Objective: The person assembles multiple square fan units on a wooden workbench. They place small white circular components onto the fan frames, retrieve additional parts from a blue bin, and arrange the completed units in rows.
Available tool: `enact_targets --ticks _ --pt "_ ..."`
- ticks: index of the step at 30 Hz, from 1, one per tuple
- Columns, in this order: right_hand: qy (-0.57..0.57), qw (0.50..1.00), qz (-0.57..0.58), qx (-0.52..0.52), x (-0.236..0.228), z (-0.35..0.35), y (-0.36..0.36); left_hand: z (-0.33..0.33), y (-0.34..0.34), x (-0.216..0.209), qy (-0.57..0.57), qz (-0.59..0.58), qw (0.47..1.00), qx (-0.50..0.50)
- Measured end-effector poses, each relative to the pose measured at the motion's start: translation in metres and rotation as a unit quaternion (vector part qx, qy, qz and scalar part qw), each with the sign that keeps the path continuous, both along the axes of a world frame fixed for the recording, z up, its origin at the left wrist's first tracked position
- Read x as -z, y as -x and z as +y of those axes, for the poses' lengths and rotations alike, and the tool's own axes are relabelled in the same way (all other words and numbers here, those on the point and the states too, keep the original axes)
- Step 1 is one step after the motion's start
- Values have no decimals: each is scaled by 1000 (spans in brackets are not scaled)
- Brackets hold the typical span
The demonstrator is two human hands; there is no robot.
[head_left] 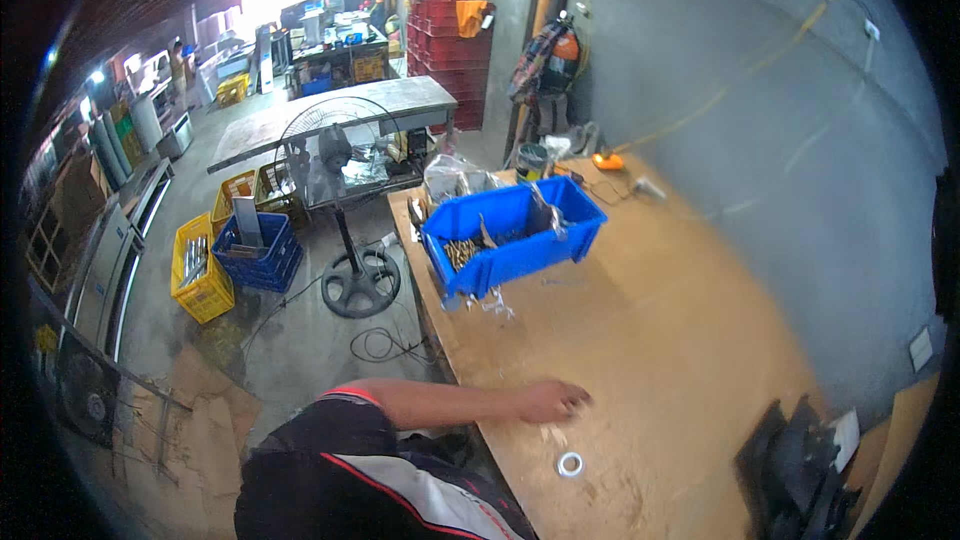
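My left hand (553,402) is over the near part of a wooden tabletop (650,340), its arm reaching in from the left. The fingers are curled downward; anything between them is too small or hidden to make out. Small pale scraps (553,433) lie just below the hand. A pale ring (569,465), like a small tape roll, lies flat nearer to me. My right hand does not show. Farther up the table stands a blue plastic bin (515,258) with many small brass-coloured metal pieces (462,253) in its left part.
Behind the bin are a clear plastic bag (455,178), a dark can (531,161) and an orange tool (607,161). Black pieces (795,470) lie at the right near a grey wall. A pedestal fan (345,200) and yellow and blue crates (258,252) stand on the floor left.
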State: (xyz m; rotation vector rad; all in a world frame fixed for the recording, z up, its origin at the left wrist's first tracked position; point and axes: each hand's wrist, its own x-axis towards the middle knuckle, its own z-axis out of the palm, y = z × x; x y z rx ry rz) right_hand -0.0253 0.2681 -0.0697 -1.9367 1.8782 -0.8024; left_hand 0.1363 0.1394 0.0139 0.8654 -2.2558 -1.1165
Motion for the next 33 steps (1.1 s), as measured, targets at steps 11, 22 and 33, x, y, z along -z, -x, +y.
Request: enact_targets --ticks 11,22,33 --pt "-6 992 58 -114 -15 -138 -129 -127 -250 -42 299 -59 827 -472" --pt "-3 975 102 -200 -16 -178 -174 -154 -221 -31 -15 11 931 -364" --pt "-2 967 115 -226 -16 -187 -204 -163 -223 -13 6 -19 922 -386"
